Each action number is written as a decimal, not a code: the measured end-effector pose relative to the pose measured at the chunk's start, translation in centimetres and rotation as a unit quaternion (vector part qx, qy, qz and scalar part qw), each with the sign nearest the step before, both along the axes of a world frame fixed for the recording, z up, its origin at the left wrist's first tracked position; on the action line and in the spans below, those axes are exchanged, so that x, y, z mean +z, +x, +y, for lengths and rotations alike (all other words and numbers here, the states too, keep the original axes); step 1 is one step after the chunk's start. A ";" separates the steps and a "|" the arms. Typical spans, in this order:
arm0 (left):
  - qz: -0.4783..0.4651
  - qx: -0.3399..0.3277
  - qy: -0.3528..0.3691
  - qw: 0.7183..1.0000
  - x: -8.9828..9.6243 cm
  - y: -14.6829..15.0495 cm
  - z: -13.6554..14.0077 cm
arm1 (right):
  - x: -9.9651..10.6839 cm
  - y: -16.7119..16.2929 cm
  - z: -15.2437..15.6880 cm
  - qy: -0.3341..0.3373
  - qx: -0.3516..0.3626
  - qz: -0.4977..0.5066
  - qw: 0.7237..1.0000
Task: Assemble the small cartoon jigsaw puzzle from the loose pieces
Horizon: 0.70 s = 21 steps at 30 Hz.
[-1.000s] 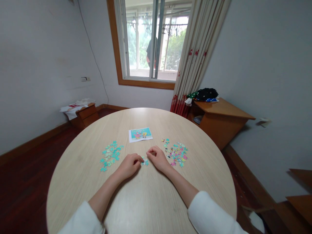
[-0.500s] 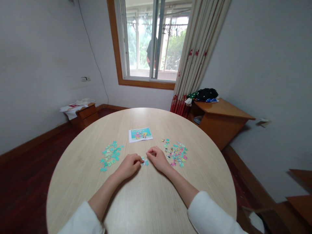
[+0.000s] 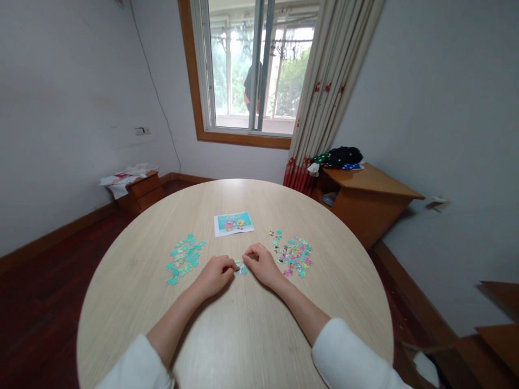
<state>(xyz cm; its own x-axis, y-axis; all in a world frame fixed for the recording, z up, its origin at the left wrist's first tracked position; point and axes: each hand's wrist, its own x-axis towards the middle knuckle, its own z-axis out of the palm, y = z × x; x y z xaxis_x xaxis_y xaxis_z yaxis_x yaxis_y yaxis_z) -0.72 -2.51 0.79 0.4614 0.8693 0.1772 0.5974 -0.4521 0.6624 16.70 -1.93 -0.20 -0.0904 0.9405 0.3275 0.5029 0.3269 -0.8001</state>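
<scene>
A small cluster of jigsaw puzzle pieces (image 3: 242, 268) lies flat on the table between my two hands. My left hand (image 3: 219, 273) is closed, with its thumb and index fingertip on a puzzle piece at the cluster's left edge. Just to the right, my right hand (image 3: 261, 263) is curled with thumb and index finger pinched. Whatever those fingertips hold, if anything, is too small to make out. Beyond the hands rests a printed reference picture (image 3: 234, 223) of a pink and a yellow cartoon figure on turquoise.
Mostly turquoise puzzle pieces (image 3: 186, 259) are spread left of my hands. A mixed pile of pieces (image 3: 296, 255) sits on the right. Everything lies on a round wooden table (image 3: 227, 346). A person (image 3: 252, 89) stands outside the window, and a wooden desk (image 3: 373, 183) is at the right.
Both hands hold almost the same position over the cluster. My right fingertips have shifted very slightly to the left; the pieces and picture lie as before.
</scene>
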 end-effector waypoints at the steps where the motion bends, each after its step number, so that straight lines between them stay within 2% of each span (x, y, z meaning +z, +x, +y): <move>1: 0.001 0.000 0.000 1.000 0.0 0.0 0.0 | 0.0 0.0 0.0 0.000 0.001 0.000 1.000; 9: -0.002 -0.001 0.003 1.000 0.2 0.1 0.0 | 0.4 -0.2 -0.4 0.014 -0.001 0.000 1.000; 11: -0.004 0.000 0.005 1.000 0.2 0.1 -0.1 | 0.9 -0.1 -0.8 0.048 -0.012 -0.002 0.999; 14: -0.006 0.000 0.008 1.000 0.2 0.1 -0.1 | 1.9 0.6 -1.0 0.134 -0.033 -0.024 0.990; 17: 0.000 0.000 0.008 1.000 0.2 0.1 -0.1 | 2.5 2.6 -0.2 0.172 -0.083 -0.063 0.980; 21: -0.006 -0.001 0.015 1.000 0.3 0.1 -0.1 | 2.4 7.3 1.5 0.138 -0.198 -0.149 0.959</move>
<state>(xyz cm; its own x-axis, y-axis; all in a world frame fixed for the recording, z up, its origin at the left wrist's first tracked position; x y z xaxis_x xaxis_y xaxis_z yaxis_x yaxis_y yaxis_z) -0.57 -2.62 1.05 0.4614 0.8623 0.2087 0.5889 -0.4736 0.6549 24.03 -0.39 2.24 0.1272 0.8015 0.5843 0.8243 0.2423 -0.5117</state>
